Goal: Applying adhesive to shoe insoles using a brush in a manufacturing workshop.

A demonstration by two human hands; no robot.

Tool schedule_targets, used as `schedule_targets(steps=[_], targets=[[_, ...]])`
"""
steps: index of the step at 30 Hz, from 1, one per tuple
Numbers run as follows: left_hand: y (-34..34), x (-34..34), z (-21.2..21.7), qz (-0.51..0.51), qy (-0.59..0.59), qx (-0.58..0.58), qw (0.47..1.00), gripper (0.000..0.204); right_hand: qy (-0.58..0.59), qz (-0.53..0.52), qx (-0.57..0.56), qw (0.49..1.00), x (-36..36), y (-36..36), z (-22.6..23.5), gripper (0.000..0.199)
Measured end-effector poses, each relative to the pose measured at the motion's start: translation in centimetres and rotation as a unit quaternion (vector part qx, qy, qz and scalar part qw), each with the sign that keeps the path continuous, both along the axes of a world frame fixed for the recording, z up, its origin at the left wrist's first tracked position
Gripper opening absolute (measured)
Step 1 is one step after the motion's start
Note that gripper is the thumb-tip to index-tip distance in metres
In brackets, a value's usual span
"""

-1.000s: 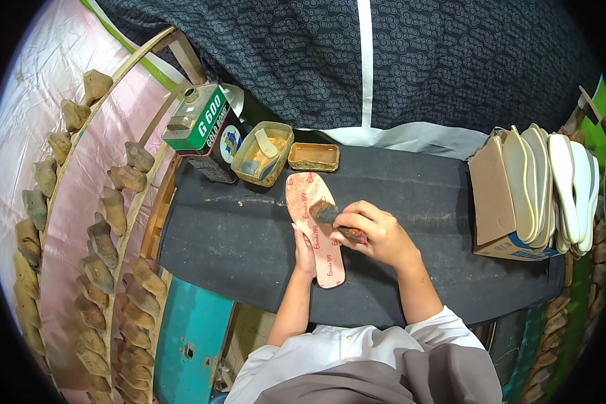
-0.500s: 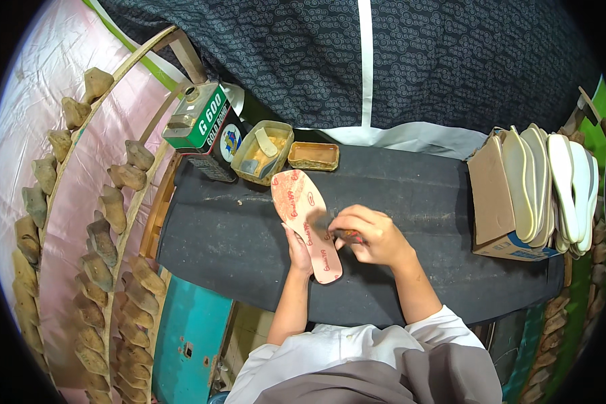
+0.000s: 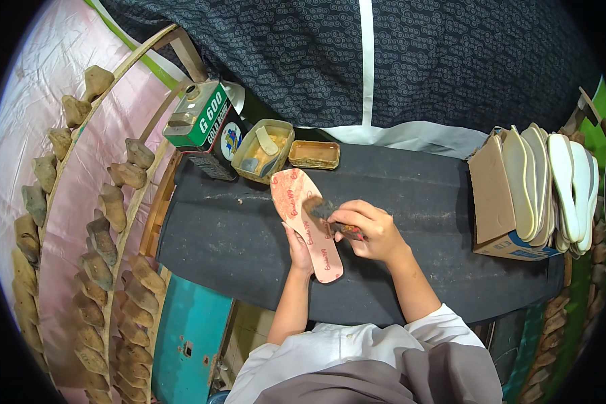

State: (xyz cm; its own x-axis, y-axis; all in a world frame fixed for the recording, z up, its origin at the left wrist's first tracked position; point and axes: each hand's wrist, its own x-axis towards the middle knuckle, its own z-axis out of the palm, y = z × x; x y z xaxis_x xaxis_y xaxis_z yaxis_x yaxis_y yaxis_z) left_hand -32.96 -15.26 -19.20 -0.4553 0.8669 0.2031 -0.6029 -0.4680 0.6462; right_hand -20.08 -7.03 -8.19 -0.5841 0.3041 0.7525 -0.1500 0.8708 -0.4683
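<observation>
A pinkish shoe insole [image 3: 291, 194] with red printing lies tilted over the dark table, wide end away from me. My left hand [image 3: 299, 252] grips it along its left edge near the narrow end, its other fingers hidden beneath. In my right hand [image 3: 372, 233] is a brush [image 3: 321, 210] with a dark, worn head and a reddish handle. The brush head rests on or just over the middle of the insole's right side; whether it touches, I cannot tell. The upper part of the insole looks more orange and wetter than the lower part.
Behind the insole stand a yellowish tub [image 3: 288, 138] holding spatula-like pieces, a shallow amber tray [image 3: 314, 154] and a green and black metal can [image 3: 209, 128]. A cardboard box [image 3: 491, 195] full of pale soles [image 3: 518, 182] sits right. Shoe lasts [image 3: 113, 207] line racks at the left.
My right hand has turned slightly, and the brush head has swung up and left over the insole's middle. My left hand and the insole have hardly moved.
</observation>
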Motion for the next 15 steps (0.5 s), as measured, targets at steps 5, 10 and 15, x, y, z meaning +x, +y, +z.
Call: schedule_targets(steps=[5, 10, 15], targets=[[-0.3, -0.6, -0.5, 0.028, 0.015, -0.053, 0.998, 0.063, -0.067, 0.093, -0.055, 0.992, 0.7, -0.3, 0.7, 0.03], [0.3, 0.4, -0.1, 0.046, -0.036, -0.113, 0.992, 0.071, -0.019, 0.024, -0.056, 0.998, 0.8, 0.0, 1.1, 0.03], [0.4, 0.2, -1.6, -0.052, 0.0, -0.057, 0.997, 0.075, 0.042, -0.049, 0.023, 0.998, 0.6, 0.3, 0.8, 0.031]])
